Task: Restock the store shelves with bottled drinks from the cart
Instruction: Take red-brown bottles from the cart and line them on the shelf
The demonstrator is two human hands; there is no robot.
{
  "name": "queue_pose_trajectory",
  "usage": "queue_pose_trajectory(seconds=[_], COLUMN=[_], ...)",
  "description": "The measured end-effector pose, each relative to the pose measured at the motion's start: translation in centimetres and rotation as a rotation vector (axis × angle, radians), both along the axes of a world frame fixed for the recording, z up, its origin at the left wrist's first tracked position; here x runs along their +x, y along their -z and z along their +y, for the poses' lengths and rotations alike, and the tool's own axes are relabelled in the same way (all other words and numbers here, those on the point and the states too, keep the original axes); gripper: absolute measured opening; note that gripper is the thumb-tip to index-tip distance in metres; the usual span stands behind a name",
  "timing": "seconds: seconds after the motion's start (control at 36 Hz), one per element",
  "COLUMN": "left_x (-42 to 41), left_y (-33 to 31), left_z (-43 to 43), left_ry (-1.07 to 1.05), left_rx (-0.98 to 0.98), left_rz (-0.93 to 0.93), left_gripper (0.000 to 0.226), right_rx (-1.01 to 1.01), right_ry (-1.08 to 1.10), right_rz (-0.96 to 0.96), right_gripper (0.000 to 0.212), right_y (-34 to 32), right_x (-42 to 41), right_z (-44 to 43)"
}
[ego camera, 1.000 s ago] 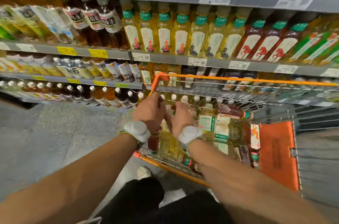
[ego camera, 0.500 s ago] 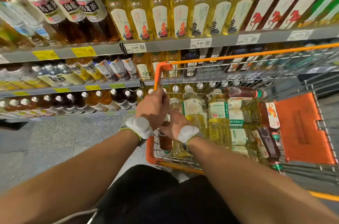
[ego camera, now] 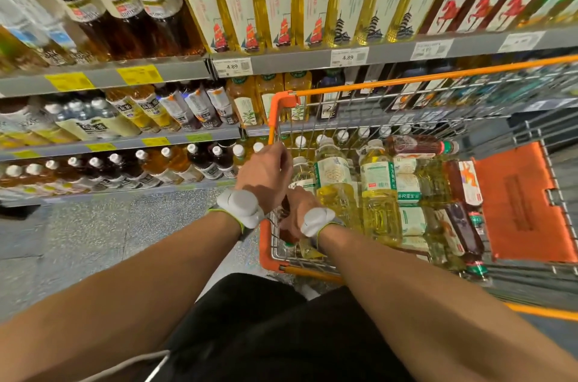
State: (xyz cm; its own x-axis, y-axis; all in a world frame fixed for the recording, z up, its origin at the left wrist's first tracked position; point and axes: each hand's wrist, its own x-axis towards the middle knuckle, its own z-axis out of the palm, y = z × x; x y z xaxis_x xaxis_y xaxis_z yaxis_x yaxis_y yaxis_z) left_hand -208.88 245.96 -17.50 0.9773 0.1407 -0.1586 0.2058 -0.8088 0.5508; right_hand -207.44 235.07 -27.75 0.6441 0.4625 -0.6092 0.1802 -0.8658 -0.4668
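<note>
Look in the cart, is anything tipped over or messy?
Yes, a bit. In the cart a dark bottle lies on its side on top of the pile, and the yellow bottles under it lie flat too, while the upright bottles beside them stand. No spill shows. The shelf bottles stand in tidy rows.

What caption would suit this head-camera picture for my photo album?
Left hand and right hand reach into an orange-rimmed cart packed with bottled drinks, beside stocked shelves.
</note>
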Motion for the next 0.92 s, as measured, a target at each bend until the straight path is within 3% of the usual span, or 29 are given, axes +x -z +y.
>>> queue_pose_trajectory(seconds=[0.19, 0.39, 0.47, 0.64, 0.72, 0.81, 0.92], left_x=[0.2, 1.7, 2.9, 5.1, 5.7, 6.5, 7.5], left_y=[-2.1, -6.2, -7.7, -9.8, -10.1, -10.7, -11.2], left_z=[-0.1, -3.2, -4.2, -7.6, -9.1, -11.1, -13.0], left_ry=[0.045, 0.234, 0.342, 0.42, 0.389, 0.396, 0.353], left_rx=[-0.009, 0.06, 0.025, -0.035, 0.032, 0.064, 0.036], left_rz=[0.114, 0.316, 0.323, 0.184, 0.224, 0.239, 0.265], left_gripper=[0.02, 0.053, 0.072, 0.067, 0.078, 0.068, 0.075], right_rx=[0.139, 0.184, 0.238, 0.34, 0.357, 0.341, 0.374], right_ry=[0.198, 0.387, 0.366, 0.33, 0.3, 0.266, 0.234], right_rz=[-0.118, -0.162, -0.151, -0.162, -0.132, -0.102, -0.033], right_gripper=[0.023, 0.083, 0.091, 0.101, 0.106, 0.113, 0.118], right_y=[-4.5, -11.3, -14.1, -17.6, -18.0, -18.4, -19.4], right_x=[0.7, 3.5, 4.5, 6.9, 7.8, 8.8, 9.6], right_z=[-2.2, -5.1, -6.8, -10.6, -12.7, -15.1, -17.2])
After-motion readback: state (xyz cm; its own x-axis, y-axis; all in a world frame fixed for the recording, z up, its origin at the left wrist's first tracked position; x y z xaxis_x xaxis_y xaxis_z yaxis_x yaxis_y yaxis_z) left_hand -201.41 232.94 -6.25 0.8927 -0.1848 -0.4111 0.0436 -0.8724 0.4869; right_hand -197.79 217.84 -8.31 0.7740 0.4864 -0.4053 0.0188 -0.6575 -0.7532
